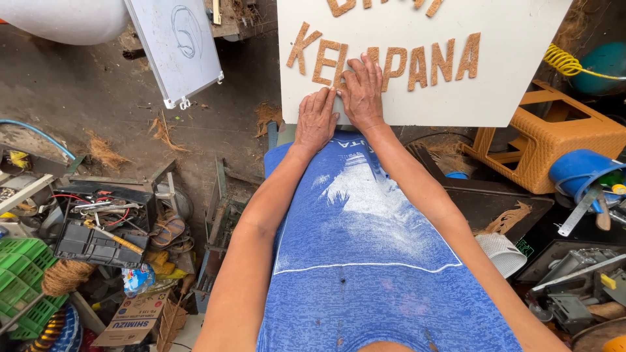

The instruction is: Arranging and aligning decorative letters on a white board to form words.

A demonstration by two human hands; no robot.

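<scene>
A white board (508,98) leans in front of me, with brown coir-fibre letters (450,62) stuck across it. My left hand (315,120) lies flat on the board's lower edge, fingers together, pressing against it. My right hand (362,91) rests just above and to the right, fingers spread a little, pressing down on one of the brown letters in the lower row. The letter under my right hand is mostly hidden. Both forearms reach forward over my blue shirt (365,261).
A second white panel (175,45) leans at the upper left. An orange plastic stool (544,133), blue bucket (580,171) and yellow coiled cord (562,62) crowd the right. A black tray of tools (98,242), green crate (23,277) and coir scraps clutter the left floor.
</scene>
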